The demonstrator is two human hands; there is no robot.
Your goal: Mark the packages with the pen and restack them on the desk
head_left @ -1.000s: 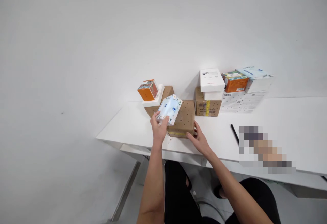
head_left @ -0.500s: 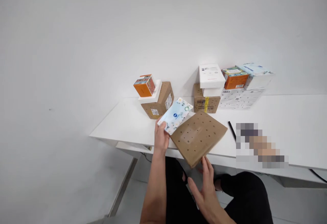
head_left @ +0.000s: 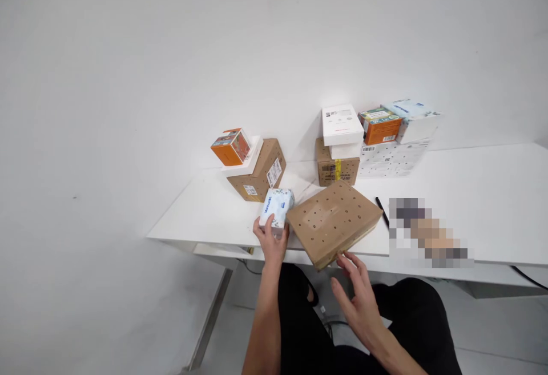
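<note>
My left hand has the small floral box, fingers pinching its near end, box at the front part of the bench, just left of the flat brown box; can't tell if the two touch. Brown box sits skewed, near corner out over the bench's front edge. My right hand: fingers spread, thumb apart, tips right at brown box's near side, contact unclear. Behind on the left: spotted carton with white labels, white flat box on it, orange box on top. Behind on the right: yellow-taped carton under stacked white boxes, beside white spotted box carrying orange-green box and light-blue box. Black stick right of brown box.
</note>
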